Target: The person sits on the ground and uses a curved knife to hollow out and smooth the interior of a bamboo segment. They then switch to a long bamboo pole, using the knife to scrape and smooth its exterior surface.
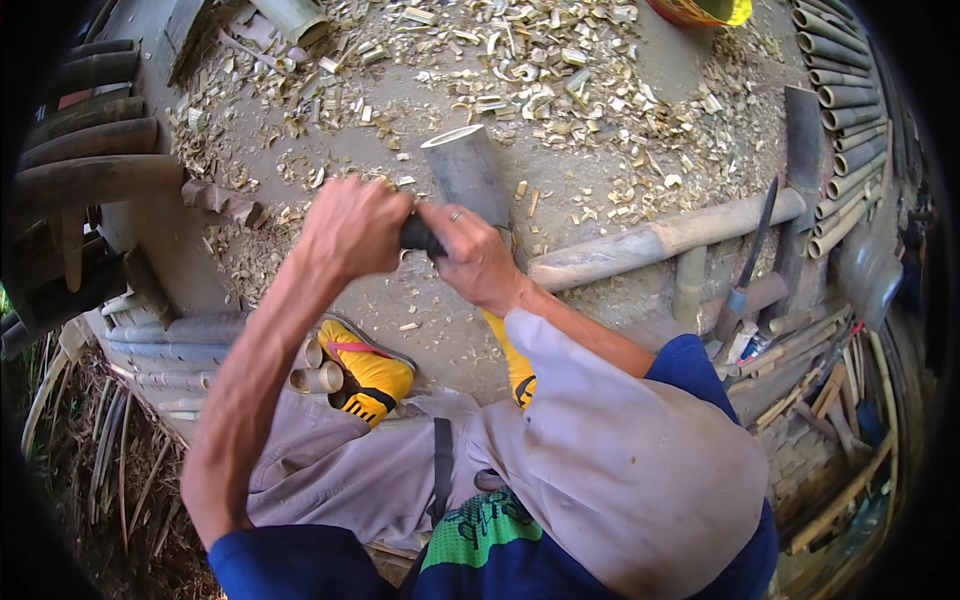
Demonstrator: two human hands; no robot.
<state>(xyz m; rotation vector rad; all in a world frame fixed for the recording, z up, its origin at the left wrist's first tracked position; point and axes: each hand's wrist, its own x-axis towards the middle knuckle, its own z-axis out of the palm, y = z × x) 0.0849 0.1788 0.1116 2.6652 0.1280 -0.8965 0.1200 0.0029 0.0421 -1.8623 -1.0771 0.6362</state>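
Observation:
Both of my hands are closed around a short dark, rounded piece [419, 236] that shows between them. It looks like a handle, but most of it is covered by the fingers. My left hand [360, 228] is a fist at its left end. My right hand [478, 258], with a ring on one finger, wraps the other end. Just beyond the right hand, a thick grey bamboo section [472, 178] stands tilted, its pale cut rim facing up and away. Its lower end is hidden behind the right hand.
Pale bamboo chips [560, 90] litter the ground. A bamboo pole [650, 243] lies to the right, beside an upright long-bladed knife [761, 235]. Stacked bamboo tubes [845, 95] line the far right; dark bamboo pieces [95, 180] stand left. My yellow-socked foot [375, 365] is below my hands.

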